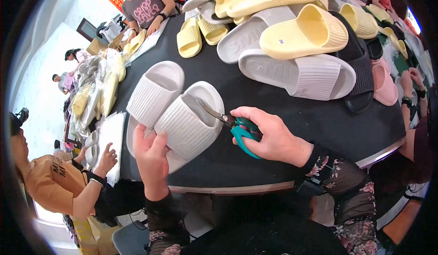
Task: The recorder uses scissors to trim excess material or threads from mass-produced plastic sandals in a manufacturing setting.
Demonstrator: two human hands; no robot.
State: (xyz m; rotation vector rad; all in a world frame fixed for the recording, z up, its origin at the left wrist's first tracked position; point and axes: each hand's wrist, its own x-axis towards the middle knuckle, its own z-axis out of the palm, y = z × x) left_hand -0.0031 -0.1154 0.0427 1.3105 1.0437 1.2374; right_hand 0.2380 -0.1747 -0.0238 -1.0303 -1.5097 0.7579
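Note:
A pair of light grey slide slippers with ribbed straps lies side by side on the black table, toes pointing away. My left hand (153, 157) is closed on the near edge of the straps, with the thumb on the right slipper (187, 129) and fingers reaching toward the left slipper (153, 97). From the right, my right hand (273, 134) grips small scissors (248, 138) with teal handles. Their dark metal blades reach into the toe opening of the right slipper's strap. Whether the blades touch the rubber, I cannot tell.
Yellow, grey, black and pink slippers are piled at the back right, a yellow slipper (303, 33) on top. Bagged slippers (98, 88) and a stack of clear bags (111, 138) line the left edge. Co-workers sit at left, far side and right. The black table (237, 175) curves nearby.

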